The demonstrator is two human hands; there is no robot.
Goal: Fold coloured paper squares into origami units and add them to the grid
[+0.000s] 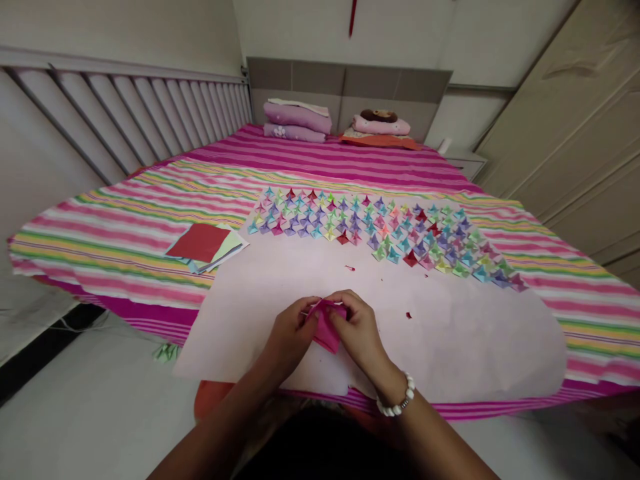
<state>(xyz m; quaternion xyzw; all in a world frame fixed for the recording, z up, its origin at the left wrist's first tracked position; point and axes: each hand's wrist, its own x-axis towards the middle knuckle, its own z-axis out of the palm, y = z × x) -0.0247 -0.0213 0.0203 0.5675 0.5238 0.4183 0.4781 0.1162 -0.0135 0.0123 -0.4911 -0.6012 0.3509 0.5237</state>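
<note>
- a large pale sheet (475,347) lies spread on a bed with a striped cover (115,233).
- a piece of pink paper (328,335), folded, is held up over the near middle part of the sheet, one corner pointing down.
- the left hand (290,333) is over the sheet too, thumb and fingers closed together on the paper's upper left side.
- the right hand (361,327) faces it across the paper, thumb pressed on the front and fingers curled at the upper right edge, nearly closed; a white bead bracelet (396,400) circles that wrist by the sheet's near edge.
- rows of small folded paper pieces (411,259) in many colours stand along the far part of the sheet, reaching down its right side.
- a loose stack of paper squares (200,243), red on top, lies just beside the sheet's left edge.
- a dark red scrap (409,315) lies on the sheet, right of the hands.
- well beyond the sheet's far edge, purple pillows (297,121) are piled against the headboard (320,77).
</note>
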